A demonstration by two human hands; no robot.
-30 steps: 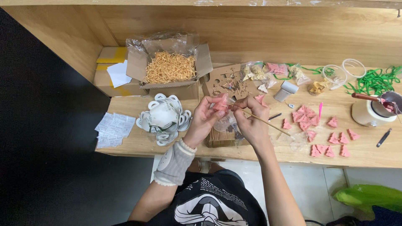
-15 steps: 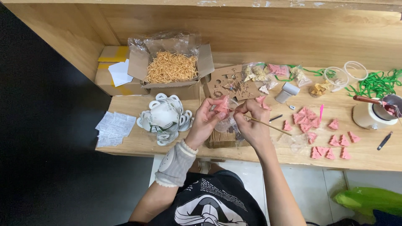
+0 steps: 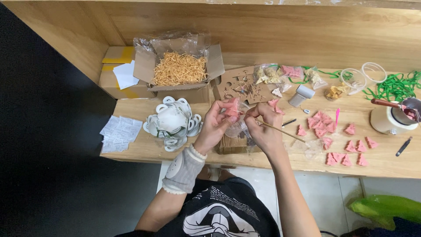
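Just in front of the cardboard box of straw-coloured shredded filler, over the near edge of the wooden bench, a small pink piece is held up between both hands. It looks like a soft, folded wedge of pale pink, the same colour and rough shape as the loose pink pieces scattered to the right of the box. A scrap of clear plastic wrap hangs just below it, touching the fingers.

The left hand comes up from below, wrist bent, with a grey knitted cuff around the forearm. Its thumb and fingertips are pressed together, pinching the pink piece from the left. The right hand faces it, fingers curled close, gripping a thin wooden stick that slants away down to the right. The stick's near tip sits at the pink piece; I cannot tell whether it goes into it.

Left of the hands and in front of the box lies a heap of white looped items, and further left a stack of small white sachets. Far to the right of the box stands a white pot with a metal tool across it, with green ribbon behind.
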